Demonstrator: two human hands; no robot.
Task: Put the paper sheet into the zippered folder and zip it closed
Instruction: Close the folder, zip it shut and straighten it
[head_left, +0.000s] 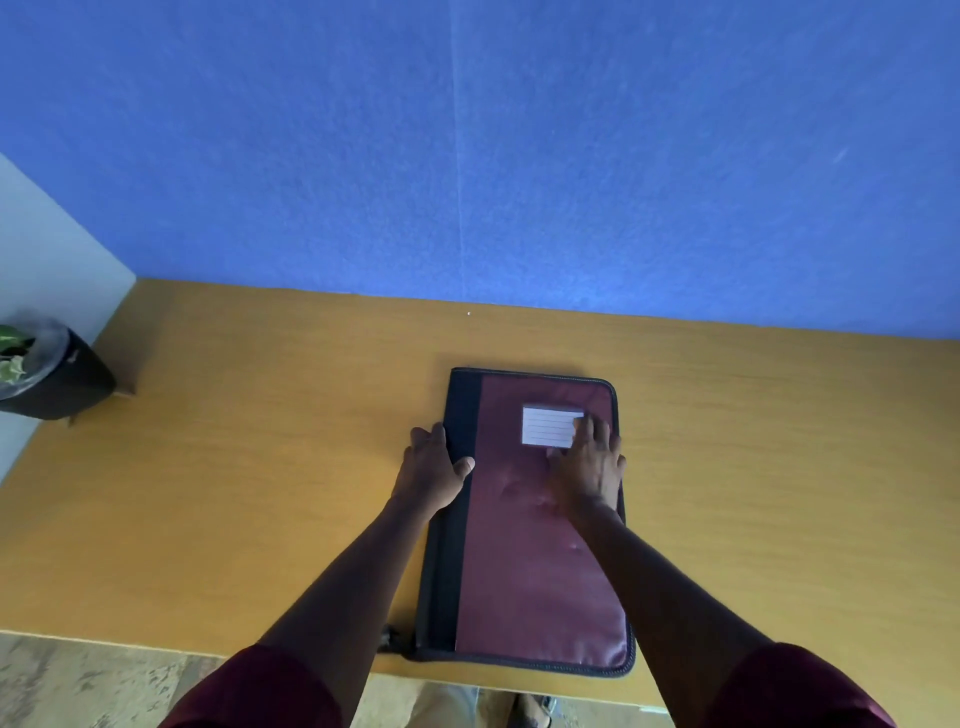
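A maroon zippered folder (524, 561) with a black spine and a white lined label (548, 426) lies closed on the wooden table, its near end at the table's front edge. My left hand (434, 467) rests against the folder's left spine edge, thumb on the black strip. My right hand (589, 462) lies flat on the cover, fingers spread, just beside the label. A zipper pull (388, 638) hangs off the near left corner. No paper sheet is visible.
The wooden table (234, 467) runs up to a blue wall (467, 156) behind. A dark pot with a plant (47, 374) stands at the far left corner. Floor shows below the front edge.
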